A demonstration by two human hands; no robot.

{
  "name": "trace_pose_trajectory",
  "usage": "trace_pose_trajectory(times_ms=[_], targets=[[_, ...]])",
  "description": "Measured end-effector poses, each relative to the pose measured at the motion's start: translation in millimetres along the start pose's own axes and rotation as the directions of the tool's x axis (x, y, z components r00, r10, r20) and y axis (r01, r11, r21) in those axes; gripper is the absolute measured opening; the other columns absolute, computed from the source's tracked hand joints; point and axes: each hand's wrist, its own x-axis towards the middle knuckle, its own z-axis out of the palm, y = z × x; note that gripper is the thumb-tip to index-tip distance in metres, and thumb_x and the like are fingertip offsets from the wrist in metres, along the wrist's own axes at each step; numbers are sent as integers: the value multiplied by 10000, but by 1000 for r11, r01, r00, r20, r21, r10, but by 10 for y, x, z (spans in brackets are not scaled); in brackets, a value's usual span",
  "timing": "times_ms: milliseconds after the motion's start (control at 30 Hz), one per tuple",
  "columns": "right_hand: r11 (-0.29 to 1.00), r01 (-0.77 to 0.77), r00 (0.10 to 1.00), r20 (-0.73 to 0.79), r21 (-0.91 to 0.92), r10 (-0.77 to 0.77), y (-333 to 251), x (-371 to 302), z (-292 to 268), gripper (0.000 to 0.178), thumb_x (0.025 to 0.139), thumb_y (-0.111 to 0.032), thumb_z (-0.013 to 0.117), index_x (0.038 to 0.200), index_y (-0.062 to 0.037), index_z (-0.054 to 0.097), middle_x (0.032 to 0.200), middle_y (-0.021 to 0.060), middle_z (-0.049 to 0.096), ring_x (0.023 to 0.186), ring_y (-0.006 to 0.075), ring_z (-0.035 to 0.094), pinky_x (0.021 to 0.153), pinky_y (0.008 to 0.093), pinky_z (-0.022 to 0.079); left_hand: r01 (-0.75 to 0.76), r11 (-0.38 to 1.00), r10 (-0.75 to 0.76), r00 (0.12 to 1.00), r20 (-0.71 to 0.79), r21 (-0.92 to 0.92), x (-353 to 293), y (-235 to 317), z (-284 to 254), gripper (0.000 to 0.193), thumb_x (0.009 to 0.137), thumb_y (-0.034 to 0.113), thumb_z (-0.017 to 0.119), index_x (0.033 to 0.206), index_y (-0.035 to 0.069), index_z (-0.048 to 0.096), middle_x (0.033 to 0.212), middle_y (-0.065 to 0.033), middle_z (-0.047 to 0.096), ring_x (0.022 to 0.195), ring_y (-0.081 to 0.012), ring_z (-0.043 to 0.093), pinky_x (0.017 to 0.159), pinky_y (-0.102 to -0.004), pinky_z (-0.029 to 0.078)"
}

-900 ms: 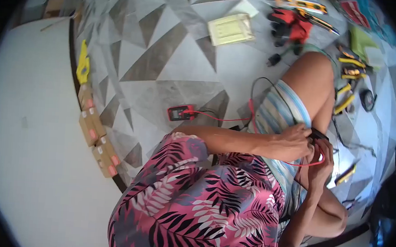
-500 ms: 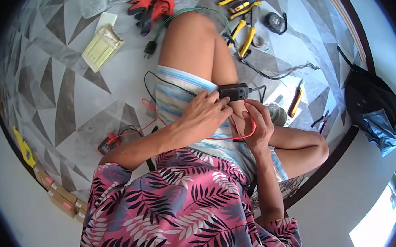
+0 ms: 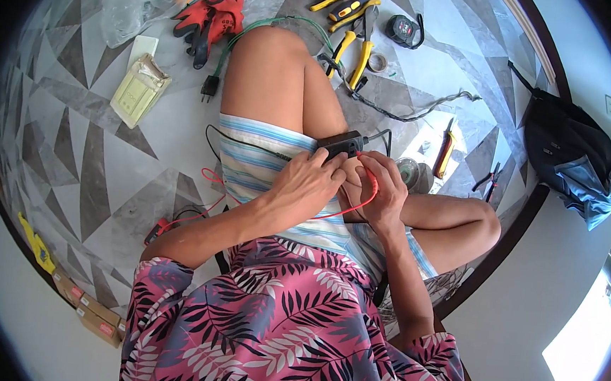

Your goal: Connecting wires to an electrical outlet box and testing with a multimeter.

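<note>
A black power box (image 3: 341, 143) with socket-like openings lies over my lower leg, and a cord runs from each end. My left hand (image 3: 299, 184) is closed on its near side, steadying it. In my right hand (image 3: 384, 194) a red test probe (image 3: 372, 187) is pinched, its tip end up against the right part of the box's face; whether it is inside an opening I cannot tell. The probe's thin red lead passes under my left forearm toward a red and dark meter (image 3: 154, 232), mostly hidden beside my left arm.
Pliers (image 3: 363, 56), a tape measure (image 3: 404, 30) and twisted dark wire (image 3: 424, 117) lie beyond my legs. Red-black gloves (image 3: 218, 25), a plug (image 3: 210, 88) and a switch plate (image 3: 141, 90) are left. A utility knife (image 3: 445, 152), cutters (image 3: 489, 181) and black bag (image 3: 572, 131) sit right.
The whole view has shifted a little. My right hand has brought the red probe's end up close against the black box, while my left hand keeps its grip.
</note>
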Motion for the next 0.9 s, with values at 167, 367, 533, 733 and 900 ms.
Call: trace_pose_trajectory(times_ms=[167, 367, 533, 733, 900], targets=[[1000, 9, 997, 77, 6, -9, 78, 44, 57, 417, 703, -51, 832, 1076, -6, 650, 1064, 162, 679, 892, 324, 698, 754, 370, 586, 3, 1000, -3, 1000, 4, 24, 15, -7, 14, 295, 788, 109, 613, 1065, 20, 658, 1341, -101, 605, 1039, -249, 572, 799, -348, 516], [998, -54, 972, 230, 44, 42, -64, 122, 86, 371, 736, -62, 783, 1079, 1, 656, 1106, 194, 671, 951, 367, 691, 819, 397, 576, 93, 996, -93, 993, 73, 8, -121, 31, -54, 303, 776, 143, 628, 1053, 35, 682, 1254, -89, 641, 1017, -239, 583, 779, -355, 519], [925, -311, 937, 234, 217, 260, 236, -10, 18, 282, 910, -4, 549, 1154, 23, 686, 1140, 132, 694, 1051, 251, 667, 900, 349, 542, -42, 988, 30, 996, -81, -149, 52, 33, 225, 123, 730, 223, 659, 758, 142, 748, 908, -68, 656, 954, -262, 582, 741, -421, 478], [995, -36, 965, 254, -96, 59, 125, 88, 57, 181, 910, 40, 611, 1071, 10, 687, 1070, 145, 706, 986, 307, 689, 863, 373, 550, 60, 996, -56, 997, -59, 69, 14, 152, 378, 302, 779, 246, 638, 949, 13, 726, 1007, -112, 666, 979, -256, 573, 691, -386, 409], [994, -23, 962, 268, -103, 50, 56, 100, 57, 178, 919, 33, 598, 1076, 17, 681, 1073, 147, 705, 987, 308, 689, 872, 377, 547, 48, 996, -49, 999, 9, 68, -17, 135, 305, 341, 794, 256, 635, 991, -11, 711, 1008, -101, 668, 988, -245, 568, 709, -375, 398]])
